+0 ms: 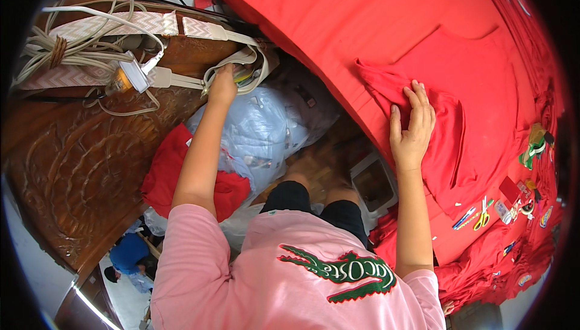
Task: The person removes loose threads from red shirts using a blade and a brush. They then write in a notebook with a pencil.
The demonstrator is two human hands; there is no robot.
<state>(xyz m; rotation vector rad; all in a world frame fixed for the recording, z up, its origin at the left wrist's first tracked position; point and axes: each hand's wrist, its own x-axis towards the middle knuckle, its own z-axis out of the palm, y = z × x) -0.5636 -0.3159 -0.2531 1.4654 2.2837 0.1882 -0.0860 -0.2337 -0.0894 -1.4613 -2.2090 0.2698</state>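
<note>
My right hand [414, 127] lies on a folded red garment [450, 115] on the red-covered table, its fingers stretched out and apart. The garment looks like a shirt, with one part folded over near my fingers. Over on the left, my left hand [223, 85] reaches to the mouth of a cream bag [261, 70] with a patterned strap [115, 26]. Something yellow-green [244, 78] shows inside the bag beside this hand. Its fingertips are hidden, so whether they grip anything does not show.
A carved wooden seat [66, 173] stands at left, with a coiled cable [57, 52] and plug-in lamp [132, 75] on it. Plastic-wrapped light-blue bundles [254, 127] and red cloth [166, 173] lie below my left arm. Yellow scissors [482, 218] and pens [464, 217] lie at right.
</note>
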